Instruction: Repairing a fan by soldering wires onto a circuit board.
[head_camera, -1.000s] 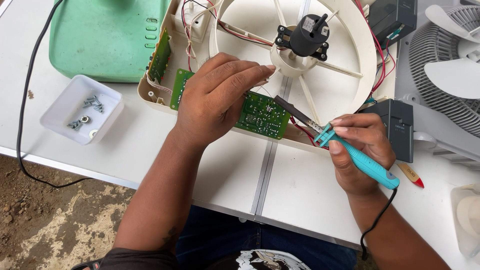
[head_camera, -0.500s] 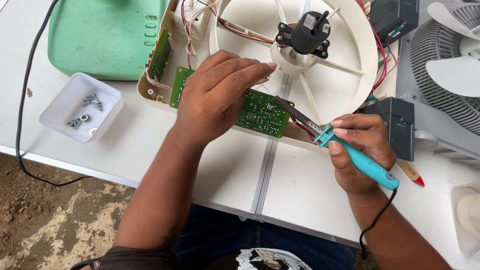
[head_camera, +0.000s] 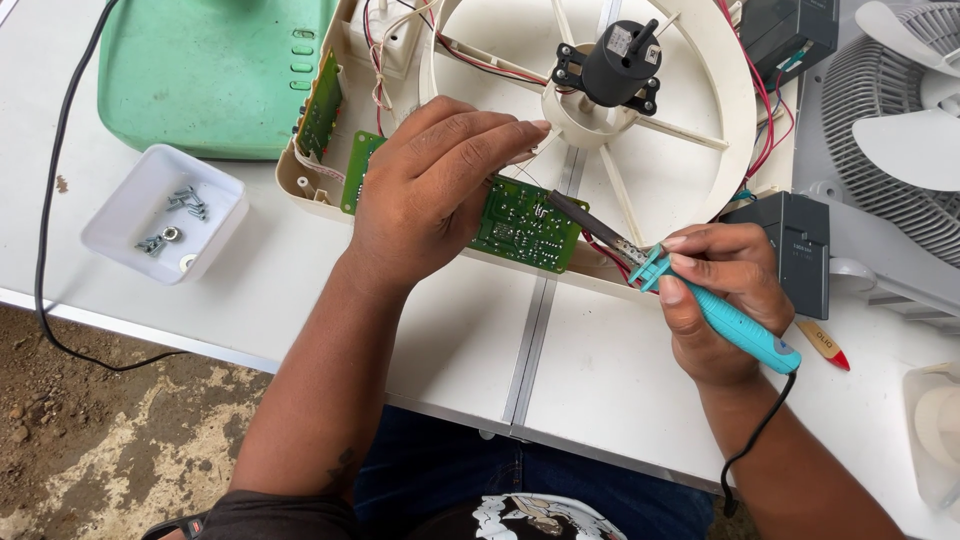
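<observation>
My left hand (head_camera: 435, 190) rests palm-down on a green circuit board (head_camera: 525, 225) seated in the cream fan housing (head_camera: 690, 170), with a thin wire pinched at its fingertips near the housing's hub. My right hand (head_camera: 725, 300) grips a teal-handled soldering iron (head_camera: 725, 320); its dark metal tip points left and touches the board's right part. A black motor (head_camera: 615, 65) stands on the housing's round hub. Red and white wires run along the housing's rim.
A small white tray (head_camera: 130, 230) with several screws and nuts sits at the left. A green fan base (head_camera: 200, 70) lies at the back left. A black box (head_camera: 795, 245), a red-tipped tool (head_camera: 825, 345) and a grey fan grille with blades (head_camera: 890, 150) are at the right. A black cord (head_camera: 45, 250) hangs off the table's left edge.
</observation>
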